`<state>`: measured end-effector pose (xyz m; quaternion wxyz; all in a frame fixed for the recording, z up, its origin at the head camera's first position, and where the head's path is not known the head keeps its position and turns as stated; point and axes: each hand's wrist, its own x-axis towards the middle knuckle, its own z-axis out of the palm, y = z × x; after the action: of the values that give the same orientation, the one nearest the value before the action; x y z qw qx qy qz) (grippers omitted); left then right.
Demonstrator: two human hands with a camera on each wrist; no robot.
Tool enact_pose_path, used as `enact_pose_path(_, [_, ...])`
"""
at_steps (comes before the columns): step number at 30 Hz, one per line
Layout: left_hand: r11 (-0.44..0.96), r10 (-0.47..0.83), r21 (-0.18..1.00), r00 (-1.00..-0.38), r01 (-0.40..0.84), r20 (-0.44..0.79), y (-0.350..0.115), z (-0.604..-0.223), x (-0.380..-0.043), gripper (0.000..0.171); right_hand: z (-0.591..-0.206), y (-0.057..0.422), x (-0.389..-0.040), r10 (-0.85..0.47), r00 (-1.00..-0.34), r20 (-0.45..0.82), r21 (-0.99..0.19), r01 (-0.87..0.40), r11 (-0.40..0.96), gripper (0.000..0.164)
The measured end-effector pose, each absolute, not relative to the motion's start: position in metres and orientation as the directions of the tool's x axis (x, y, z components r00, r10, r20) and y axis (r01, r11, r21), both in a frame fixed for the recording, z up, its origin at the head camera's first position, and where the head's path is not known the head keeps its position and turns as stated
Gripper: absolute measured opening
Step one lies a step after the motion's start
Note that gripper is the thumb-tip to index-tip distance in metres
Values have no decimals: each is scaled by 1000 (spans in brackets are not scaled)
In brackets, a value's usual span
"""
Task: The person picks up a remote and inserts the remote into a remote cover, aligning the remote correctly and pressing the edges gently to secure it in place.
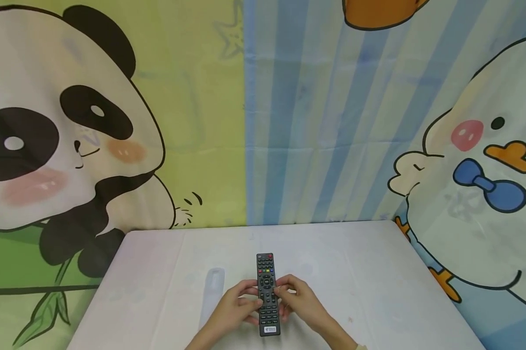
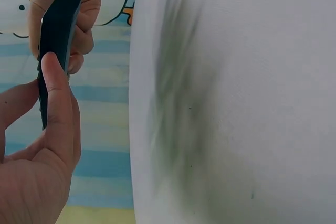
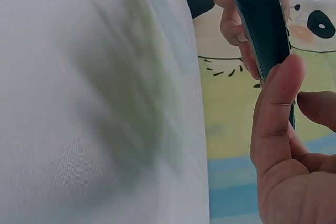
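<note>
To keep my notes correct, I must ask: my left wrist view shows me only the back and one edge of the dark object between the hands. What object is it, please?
Observer: A remote control; the head view shows its front covered with buttons.
Operator: Thank you. Does this front carry some label?
Observer: Yes, a white label at its lower end in the head view; the print is too small to read.
Operator: And at the opposite end, is there any coloured button?
Observer: Yes, a red button in the upper right corner, as the head view shows it.
</note>
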<state>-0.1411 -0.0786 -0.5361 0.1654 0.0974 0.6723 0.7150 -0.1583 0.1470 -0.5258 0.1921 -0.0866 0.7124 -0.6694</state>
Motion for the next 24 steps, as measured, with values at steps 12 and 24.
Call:
enact_pose_path(12, [-10,360,996,-930,-87,-77,-88,-529,-139,52,-520,136,-161,-404,-901,-155,-987,130,89,29])
enact_pose_path(24, [22,371,998,-926,-64,-68,-90,-523,-142,46,-513,134,-163,-419,-905,-75,-996,49,72,22])
